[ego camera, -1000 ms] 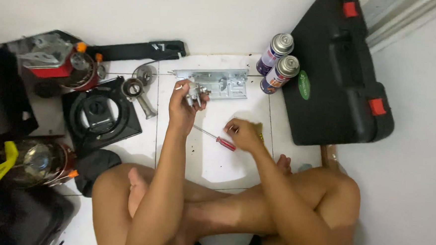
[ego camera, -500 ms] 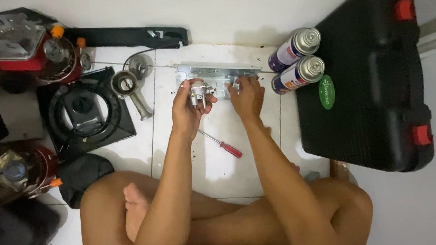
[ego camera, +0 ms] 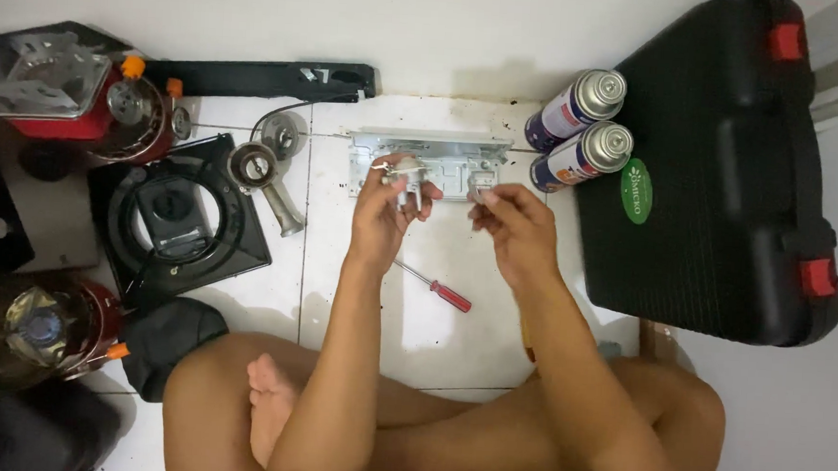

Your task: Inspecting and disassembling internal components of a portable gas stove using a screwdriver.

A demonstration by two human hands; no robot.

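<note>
Bent sheet-metal bracket (ego camera: pixel 442 160), dull grey, punched with holes and slots, lies flat on glossy white floor tiles (ego camera: pixel 433 341) at 12 o'clock from the person's crossed legs. Left hand (ego camera: pixel 387 210) is closed in a pinch on a small shiny metal valve part (ego camera: pixel 405 180) with a thin wire loop, held just over the bracket's front edge. Right hand (ego camera: pixel 515 226) is half curled, thumb and forefinger tips pinched at something tiny near the bracket's right end; too small to tell what.

Screwdriver (ego camera: pixel 435 286), red plastic handle, slim steel shaft, lies on the tile between the forearms, at 6 o'clock from the bracket, untouched. Two cylindrical gas cans (ego camera: pixel 577 129), blue-and-white with silver tops, lie side by side at 2 o'clock. Black ribbed plastic case (ego camera: pixel 718 175) with red latches at 3 o'clock. Black square stove body (ego camera: pixel 176 218) and a round metal burner (ego camera: pixel 260 175) with tube at 9 o'clock. Red stove (ego camera: pixel 63 102) at 10 o'clock.
</note>
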